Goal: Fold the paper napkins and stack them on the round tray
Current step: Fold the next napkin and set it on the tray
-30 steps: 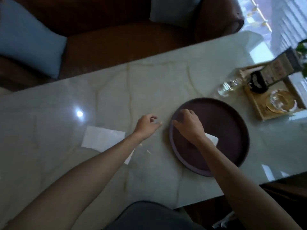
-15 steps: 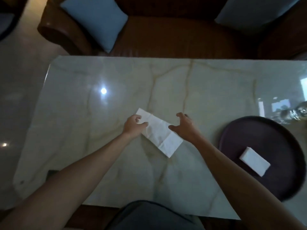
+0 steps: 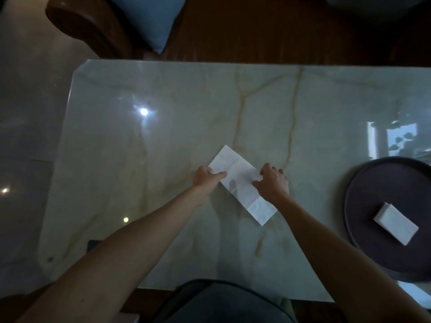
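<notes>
From the head camera, we are looking down at a shiny stone worktop. A white paper napkin is lying flat near the middle of the worktop, turned at a slant, with crease lines showing on it. Our left hand is touching its left edge, with the thumb pressing down on the paper and the other fingers curled in. Our right hand is resting on its right edge, fingers bent, with the thumb lying on the paper. We think both hands are holding the napkin still so it is not sliding while we are getting ready to fold it over. We cannot tell if the fingers are tucked under the edge.

A dark round tray is sitting by the right edge of the worktop, well apart from our hands. One folded napkin is lying in it. So we are judging that one is done and this one is waiting.
</notes>
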{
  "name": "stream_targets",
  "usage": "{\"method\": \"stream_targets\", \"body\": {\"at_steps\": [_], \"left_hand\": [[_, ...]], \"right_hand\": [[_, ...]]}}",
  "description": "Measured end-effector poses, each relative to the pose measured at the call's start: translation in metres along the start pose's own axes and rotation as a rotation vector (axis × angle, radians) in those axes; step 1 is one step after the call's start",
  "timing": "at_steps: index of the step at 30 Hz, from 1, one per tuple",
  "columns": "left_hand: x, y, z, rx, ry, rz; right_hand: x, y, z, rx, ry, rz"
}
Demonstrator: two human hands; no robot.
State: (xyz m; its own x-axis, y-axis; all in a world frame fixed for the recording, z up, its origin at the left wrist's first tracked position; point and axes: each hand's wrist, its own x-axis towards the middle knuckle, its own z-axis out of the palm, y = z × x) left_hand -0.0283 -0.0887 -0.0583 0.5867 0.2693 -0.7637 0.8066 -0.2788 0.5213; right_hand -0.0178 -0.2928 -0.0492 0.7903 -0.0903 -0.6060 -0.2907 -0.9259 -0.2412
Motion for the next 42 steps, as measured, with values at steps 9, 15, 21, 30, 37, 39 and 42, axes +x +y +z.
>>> {"method": "stream_targets", "body": {"at_steps": [9, 15, 21, 30, 37, 39, 42], "left_hand": [[-0.011, 0.013, -0.001, -0.065, -0.083, 0.023], [-0.021, 0.015, -0.006, 0.068, -0.073, 0.217], [-0.047, 0.046, -0.016, -0.001, -0.403, 0.257], [-0.087, 0.096, -0.024, -0.194, -0.573, 0.253], [-0.1, 0.089, -0.015, -0.26, -0.634, 0.249], [-0.105, 0.079, -0.009, -0.202, -0.587, 0.324], [-0.111, 0.07, -0.001, -0.18, -0.552, 0.371]], "right_hand": [[-0.006, 0.0, 0.001, 0.221, -0.045, 0.025], [-0.015, 0.014, -0.005, 0.371, -0.041, 0.084], [-0.036, 0.025, -0.023, 0.552, -0.15, -0.07], [-0.076, 0.024, -0.075, 1.018, -0.32, -0.289], [-0.099, 0.029, -0.086, 1.224, -0.2, -0.212], [-0.1, 0.034, -0.085, 1.198, -0.118, -0.168], [-0.104, 0.039, -0.085, 1.176, -0.023, -0.113]]}}
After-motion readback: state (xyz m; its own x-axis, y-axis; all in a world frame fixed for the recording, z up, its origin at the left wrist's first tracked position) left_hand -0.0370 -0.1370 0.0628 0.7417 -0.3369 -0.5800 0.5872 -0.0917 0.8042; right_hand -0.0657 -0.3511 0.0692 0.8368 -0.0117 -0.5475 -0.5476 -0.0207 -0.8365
